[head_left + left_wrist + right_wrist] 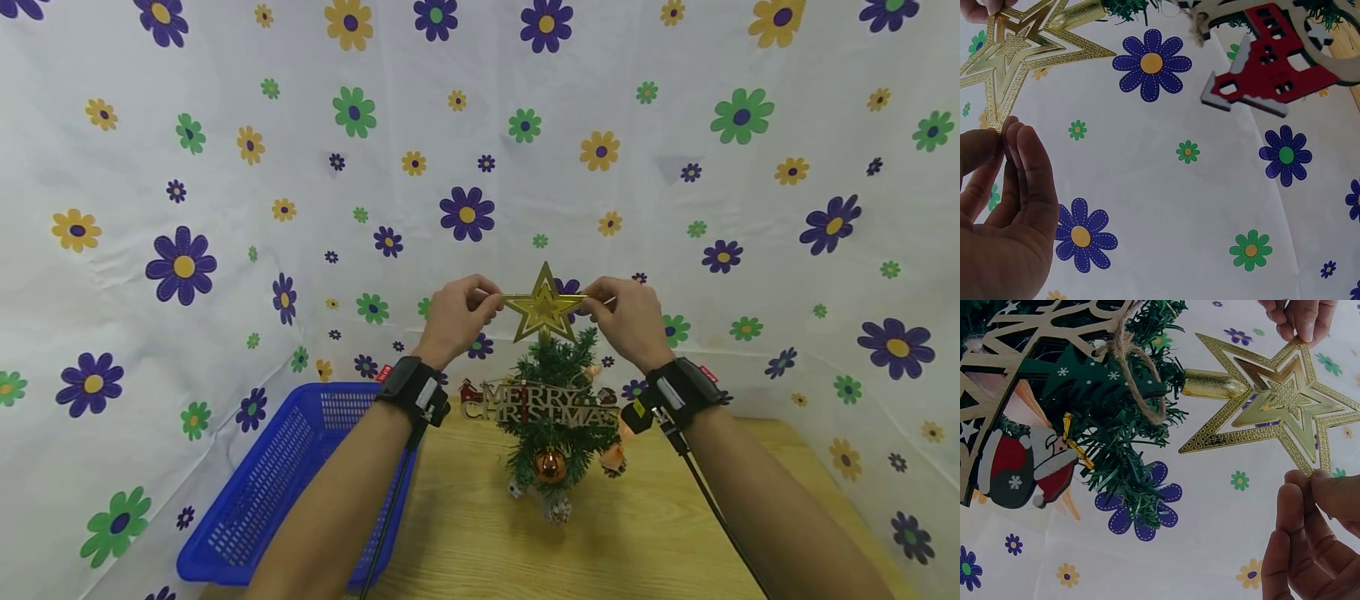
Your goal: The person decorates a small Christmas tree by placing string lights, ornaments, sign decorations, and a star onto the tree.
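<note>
A gold star tree topper [545, 309] stands upright at the tip of a small green Christmas tree [558, 367]. My left hand [459, 315] pinches its left point between thumb and fingers, as the left wrist view also shows. Opposite it, my right hand [626, 318] pinches the right point. In the right wrist view the star's gold tube [1213, 384] meets the tree's top branches; how far it goes over the tip is hidden. Below the star hangs a wooden Merry Christmas sign [540, 403], with a red house [1266, 56] at one end.
On the tree's lower branches hang a copper ball [551, 466] and a pinecone [557, 508]. To the left, a blue plastic basket [225, 521] stands on the wooden table [480, 542], partly behind the left forearm. A flower-patterned white cloth [525, 192] surrounds the table.
</note>
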{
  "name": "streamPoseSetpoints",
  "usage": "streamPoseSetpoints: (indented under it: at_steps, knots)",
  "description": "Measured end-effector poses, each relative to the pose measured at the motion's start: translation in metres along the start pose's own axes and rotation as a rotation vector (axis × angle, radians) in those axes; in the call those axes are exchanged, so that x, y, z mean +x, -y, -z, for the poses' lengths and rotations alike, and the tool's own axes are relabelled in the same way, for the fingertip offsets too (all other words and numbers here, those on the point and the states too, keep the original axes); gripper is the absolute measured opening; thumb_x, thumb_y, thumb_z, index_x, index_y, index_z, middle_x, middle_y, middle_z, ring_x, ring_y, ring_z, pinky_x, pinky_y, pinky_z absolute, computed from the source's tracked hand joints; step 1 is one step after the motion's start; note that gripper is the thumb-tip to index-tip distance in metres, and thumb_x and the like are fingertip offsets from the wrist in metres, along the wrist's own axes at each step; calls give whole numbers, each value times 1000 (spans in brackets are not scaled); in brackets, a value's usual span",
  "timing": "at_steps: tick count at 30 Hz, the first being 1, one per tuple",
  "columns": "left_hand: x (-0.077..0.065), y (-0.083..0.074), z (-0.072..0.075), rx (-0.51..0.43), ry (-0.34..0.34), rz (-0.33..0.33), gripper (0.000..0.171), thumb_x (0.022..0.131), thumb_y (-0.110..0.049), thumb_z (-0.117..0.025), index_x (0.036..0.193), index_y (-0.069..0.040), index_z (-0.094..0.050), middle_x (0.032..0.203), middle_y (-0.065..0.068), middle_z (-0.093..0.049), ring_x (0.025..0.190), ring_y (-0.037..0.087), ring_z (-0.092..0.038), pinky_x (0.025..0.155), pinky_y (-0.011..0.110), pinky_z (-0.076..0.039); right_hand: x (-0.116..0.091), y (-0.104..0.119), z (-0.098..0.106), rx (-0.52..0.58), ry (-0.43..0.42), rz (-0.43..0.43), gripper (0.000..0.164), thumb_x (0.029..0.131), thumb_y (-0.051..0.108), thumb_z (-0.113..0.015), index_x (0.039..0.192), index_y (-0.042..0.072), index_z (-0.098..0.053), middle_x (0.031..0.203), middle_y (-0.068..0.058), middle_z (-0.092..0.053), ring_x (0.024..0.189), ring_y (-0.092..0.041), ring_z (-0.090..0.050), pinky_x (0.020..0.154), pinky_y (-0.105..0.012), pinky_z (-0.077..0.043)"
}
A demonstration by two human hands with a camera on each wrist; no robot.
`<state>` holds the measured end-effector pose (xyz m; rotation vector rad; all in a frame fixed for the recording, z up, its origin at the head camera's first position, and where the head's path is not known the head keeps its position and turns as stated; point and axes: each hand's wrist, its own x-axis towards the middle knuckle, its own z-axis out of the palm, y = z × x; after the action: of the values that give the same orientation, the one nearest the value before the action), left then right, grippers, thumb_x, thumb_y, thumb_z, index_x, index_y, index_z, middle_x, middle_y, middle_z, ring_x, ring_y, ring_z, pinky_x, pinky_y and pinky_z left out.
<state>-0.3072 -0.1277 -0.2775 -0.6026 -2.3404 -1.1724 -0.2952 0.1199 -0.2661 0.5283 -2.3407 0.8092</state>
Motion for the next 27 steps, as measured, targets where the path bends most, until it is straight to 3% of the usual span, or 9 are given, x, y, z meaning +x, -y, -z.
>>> streamPoseSetpoints:
  at_steps: [18,27]
  knots:
    - [-4,5,-8,-10,0,6,15,95,-24,-55,101,-13,-64,86,5,-70,73,15,-64,60,27,-49,-3,-11,-7,23,53,-37,13,91,17,-61,96,8,-69,84,-11,-70,69,-24,-68,60,-37,-54]
    - [-6,6,-10,-31,17,31,16,95,-23,-55,100,-12,-64,88,6,-71,78,17,-67,68,29,-54,-3,-14,-9,15,67,-27,13,92,16,-60,95,8,-69,83,-13,-70,69,-23,-68,58,-35,-52]
